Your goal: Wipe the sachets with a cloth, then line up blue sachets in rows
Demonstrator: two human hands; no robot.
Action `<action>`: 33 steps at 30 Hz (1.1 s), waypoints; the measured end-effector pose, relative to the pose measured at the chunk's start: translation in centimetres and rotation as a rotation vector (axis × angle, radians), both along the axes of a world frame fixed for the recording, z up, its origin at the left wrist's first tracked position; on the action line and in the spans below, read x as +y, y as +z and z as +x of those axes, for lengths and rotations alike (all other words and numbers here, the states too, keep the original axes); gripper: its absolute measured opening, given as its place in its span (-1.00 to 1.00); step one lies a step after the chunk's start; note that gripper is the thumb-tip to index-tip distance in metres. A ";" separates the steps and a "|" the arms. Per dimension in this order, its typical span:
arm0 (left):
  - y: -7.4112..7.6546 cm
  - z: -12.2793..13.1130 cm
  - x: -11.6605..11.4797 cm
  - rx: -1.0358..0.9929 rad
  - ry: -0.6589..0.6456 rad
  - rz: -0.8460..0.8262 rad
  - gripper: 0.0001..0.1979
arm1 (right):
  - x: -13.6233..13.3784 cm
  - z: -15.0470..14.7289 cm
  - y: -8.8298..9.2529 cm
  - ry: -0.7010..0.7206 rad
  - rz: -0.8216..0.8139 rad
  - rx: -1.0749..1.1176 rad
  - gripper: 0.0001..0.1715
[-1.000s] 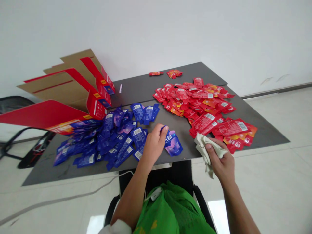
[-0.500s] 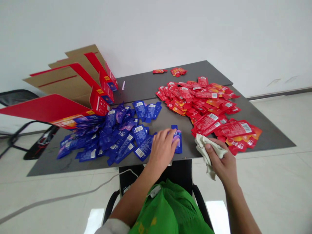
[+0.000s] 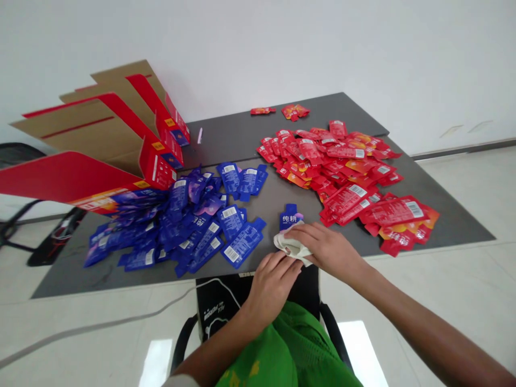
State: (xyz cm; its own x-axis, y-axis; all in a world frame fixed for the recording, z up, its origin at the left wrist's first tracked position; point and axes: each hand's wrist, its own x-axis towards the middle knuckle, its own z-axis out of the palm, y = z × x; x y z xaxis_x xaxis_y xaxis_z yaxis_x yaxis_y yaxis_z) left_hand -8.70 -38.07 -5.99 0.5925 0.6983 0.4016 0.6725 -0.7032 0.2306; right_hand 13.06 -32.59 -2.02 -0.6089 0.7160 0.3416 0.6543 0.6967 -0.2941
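On the dark grey table, near its front edge, lies a single blue pouch (image 3: 291, 215) with white lettering and its narrow neck pointing away from me. A crumpled off-white cloth (image 3: 287, 242) covers its lower part. My right hand (image 3: 326, 247) grips this cloth and presses it on the pouch. Just below, my left hand (image 3: 274, 282) reaches over the table edge with fingers stretched forward, their tips against the cloth and the pouch's hidden lower end. A heap of blue pouches (image 3: 193, 220) spreads to the left, and red pouches (image 3: 322, 161) are piled to the right.
Open red cardboard boxes (image 3: 157, 166) stand at the left, with blue pouches in front. A few red pouches (image 3: 295, 112) and a pale pen (image 3: 200, 135) lie at the back of the table (image 3: 234, 131). A grey cable (image 3: 121, 320) runs below the front edge.
My right hand has brought the cloth leftward from beside the red pouches onto the single blue pouch. My left hand has slid down towards the pouch's near end.
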 end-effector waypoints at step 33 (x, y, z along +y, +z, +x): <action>0.5 0.9 4.4 -0.053 0.156 -0.054 -0.72 | 6.2 0.1 2.1 -0.097 -0.096 0.007 -0.62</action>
